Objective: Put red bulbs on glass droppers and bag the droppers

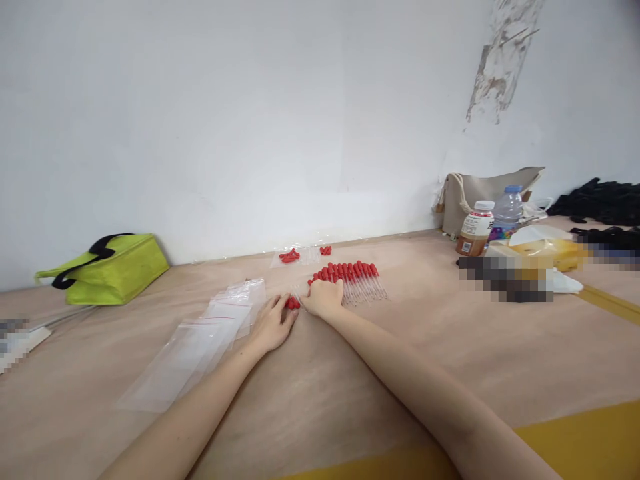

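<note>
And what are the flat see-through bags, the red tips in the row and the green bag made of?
The flat see-through bags look like thin, smooth plastic: the table shows through. The red tips look rounded and evenly coloured, maybe plastic or rubber; too small to tell which. The green bag is probably cloth, perhaps coated, since its edges look soft and bent.

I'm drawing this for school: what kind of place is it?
Perhaps a workroom: there's a broad tan work surface, a row of red-ended pieces and several clear plastic bags.
</note>
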The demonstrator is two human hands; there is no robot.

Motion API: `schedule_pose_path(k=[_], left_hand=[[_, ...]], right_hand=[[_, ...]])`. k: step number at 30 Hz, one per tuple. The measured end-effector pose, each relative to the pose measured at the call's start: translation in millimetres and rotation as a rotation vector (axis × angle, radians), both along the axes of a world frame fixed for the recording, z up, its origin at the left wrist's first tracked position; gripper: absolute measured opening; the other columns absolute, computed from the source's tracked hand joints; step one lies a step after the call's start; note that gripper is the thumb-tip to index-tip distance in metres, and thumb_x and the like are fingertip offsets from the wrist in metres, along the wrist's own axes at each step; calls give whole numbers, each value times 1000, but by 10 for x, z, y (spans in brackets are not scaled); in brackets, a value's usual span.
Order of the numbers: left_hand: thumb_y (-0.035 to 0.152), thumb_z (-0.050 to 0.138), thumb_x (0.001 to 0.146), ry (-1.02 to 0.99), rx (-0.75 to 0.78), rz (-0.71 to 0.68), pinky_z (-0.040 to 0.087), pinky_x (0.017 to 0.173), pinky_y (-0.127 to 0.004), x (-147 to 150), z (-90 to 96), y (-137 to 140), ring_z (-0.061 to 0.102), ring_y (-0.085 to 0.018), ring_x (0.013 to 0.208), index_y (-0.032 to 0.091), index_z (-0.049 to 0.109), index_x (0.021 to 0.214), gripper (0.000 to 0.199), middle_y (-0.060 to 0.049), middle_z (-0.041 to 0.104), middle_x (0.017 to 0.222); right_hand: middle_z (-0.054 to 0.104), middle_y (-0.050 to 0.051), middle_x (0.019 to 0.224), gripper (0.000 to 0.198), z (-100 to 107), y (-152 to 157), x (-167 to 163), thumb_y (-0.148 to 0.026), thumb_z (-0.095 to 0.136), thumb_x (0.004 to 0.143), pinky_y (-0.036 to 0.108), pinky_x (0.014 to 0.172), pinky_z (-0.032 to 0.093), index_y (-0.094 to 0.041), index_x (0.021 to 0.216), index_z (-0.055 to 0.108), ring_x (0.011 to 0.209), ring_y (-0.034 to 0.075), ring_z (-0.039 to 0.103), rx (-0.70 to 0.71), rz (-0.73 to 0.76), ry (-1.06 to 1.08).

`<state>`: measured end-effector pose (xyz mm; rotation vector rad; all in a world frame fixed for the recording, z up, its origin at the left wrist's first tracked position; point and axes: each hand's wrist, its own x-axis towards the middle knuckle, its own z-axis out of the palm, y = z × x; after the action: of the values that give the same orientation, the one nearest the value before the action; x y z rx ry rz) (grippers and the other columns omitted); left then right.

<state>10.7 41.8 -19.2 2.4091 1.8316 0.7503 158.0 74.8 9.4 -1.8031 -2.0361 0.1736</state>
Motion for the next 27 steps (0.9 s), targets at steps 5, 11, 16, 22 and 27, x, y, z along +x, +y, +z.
schedule_pose_path(k=[5,11,16,22,27], left_hand=[[37,41,83,16,-13,-12,32,96,-39,4,11,-6,43,-25,116,17,47,121,44,-10,49,125],[35,41,83,7,-26,-53,31,99,-37,13,31,-16,40,-24,119,14,45,124,46,-9,45,130],[35,45,81,-71,4,-61,32,100,-35,-6,-1,2,40,-23,120,14,45,124,48,-9,40,133],[35,51,79,-402,280,-13,39,94,-35,24,91,-53,53,-21,105,18,61,99,29,-7,59,110],[36,56,77,-668,79,-224,50,74,-32,259,52,-329,63,-18,79,17,55,84,20,-4,63,86]], right_hand=[[66,13,87,31,78,44,-100,-37,55,66,44,87,21,-15,85,65,82,24,60,-97,-1,-17],[65,14,91,30,123,13,-110,-34,53,68,44,86,22,-15,88,64,84,25,59,-116,0,-28],[66,9,78,26,62,-167,207,-32,41,78,39,80,26,-17,74,62,79,20,58,75,24,37],[61,6,78,15,-206,-570,938,-24,39,83,28,67,35,-16,79,52,72,16,54,348,287,212],[61,6,86,22,-281,-810,1248,-17,36,85,29,72,41,-19,103,49,80,16,55,418,436,342]])
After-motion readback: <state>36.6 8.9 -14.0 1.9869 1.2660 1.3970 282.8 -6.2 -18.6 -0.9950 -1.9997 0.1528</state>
